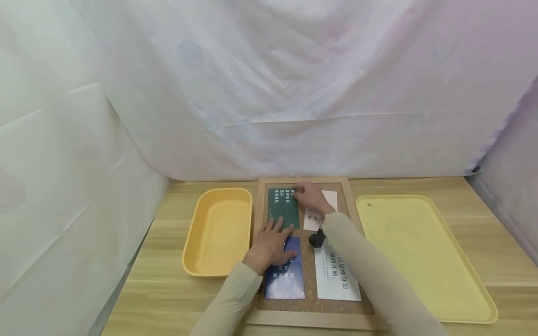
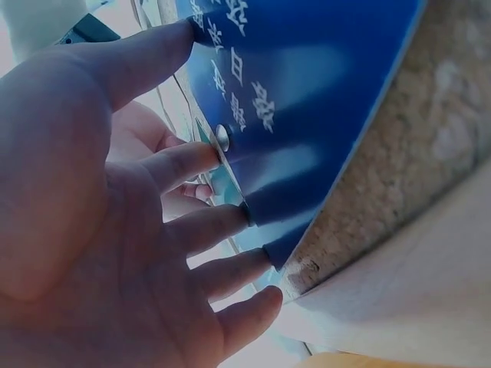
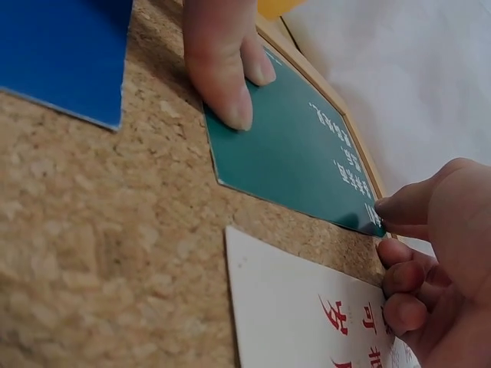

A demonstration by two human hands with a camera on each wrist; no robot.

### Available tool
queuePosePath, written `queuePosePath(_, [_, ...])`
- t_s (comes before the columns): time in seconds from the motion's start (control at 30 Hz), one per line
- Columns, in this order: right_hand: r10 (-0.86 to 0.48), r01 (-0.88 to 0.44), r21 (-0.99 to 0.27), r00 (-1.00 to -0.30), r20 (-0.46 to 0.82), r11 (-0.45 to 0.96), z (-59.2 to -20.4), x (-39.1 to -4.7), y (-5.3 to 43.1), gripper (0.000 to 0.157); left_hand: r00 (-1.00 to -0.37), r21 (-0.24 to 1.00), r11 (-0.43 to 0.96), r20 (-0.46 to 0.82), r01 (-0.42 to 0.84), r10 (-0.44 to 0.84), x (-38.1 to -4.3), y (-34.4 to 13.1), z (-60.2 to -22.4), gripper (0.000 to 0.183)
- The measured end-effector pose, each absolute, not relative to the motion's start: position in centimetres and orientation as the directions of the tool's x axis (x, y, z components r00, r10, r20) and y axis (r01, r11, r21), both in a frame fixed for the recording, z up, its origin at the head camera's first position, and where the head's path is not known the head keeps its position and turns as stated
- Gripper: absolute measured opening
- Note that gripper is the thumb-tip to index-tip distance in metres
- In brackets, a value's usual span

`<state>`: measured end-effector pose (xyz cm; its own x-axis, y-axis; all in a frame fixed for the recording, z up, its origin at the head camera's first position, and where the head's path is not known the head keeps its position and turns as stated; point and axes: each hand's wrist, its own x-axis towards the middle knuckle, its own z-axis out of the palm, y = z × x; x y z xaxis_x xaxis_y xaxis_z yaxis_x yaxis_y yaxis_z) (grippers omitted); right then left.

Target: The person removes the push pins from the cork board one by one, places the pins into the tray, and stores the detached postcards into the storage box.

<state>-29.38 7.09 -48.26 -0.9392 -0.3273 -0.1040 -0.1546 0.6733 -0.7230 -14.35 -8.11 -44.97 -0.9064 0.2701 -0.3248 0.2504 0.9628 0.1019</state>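
Observation:
A green card (image 1: 282,209) with white characters lies in the far left part of the cork board (image 1: 308,305). My left hand (image 1: 269,245) spreads over a blue card (image 1: 286,282); its fingertips press the lower end of the green one. In the left wrist view a silver thumbtack (image 2: 222,138) sits in the blue card near its edge. My right hand (image 1: 312,197) pinches the green card's far right corner between thumb and forefinger, its other fingers curled; what lies under the fingertips is hidden. Beneath that hand is a white card (image 3: 295,307) with red characters.
Another white card (image 1: 336,280) lies at the near right of the board, partly under my right sleeve (image 1: 370,266). A yellow-orange tray (image 1: 187,256) stands left of the board and a flat pale yellow tray (image 1: 420,252) right of it. White cloth (image 1: 294,93) hangs behind the table.

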Motion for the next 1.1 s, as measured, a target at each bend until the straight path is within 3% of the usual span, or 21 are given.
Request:
queuePosePath(0.67, [-0.334, -0.120, -0.708, -0.927, -0.170, 0.696, -46.8, -29.3, 6.6, 0.038, -0.904, 0.180, 0.945, -0.287, 0.274, 0.317, -14.0, -8.8, -45.1, 0.072])
queuePosePath(1.1, [-0.341, -0.089, -0.787, -0.926, -0.160, 0.611, -47.3, -29.5, 6.7, 0.046, -0.901, 0.198, 0.935, -0.266, 0.295, 0.341, -13.8, -9.0, -45.6, 0.071])
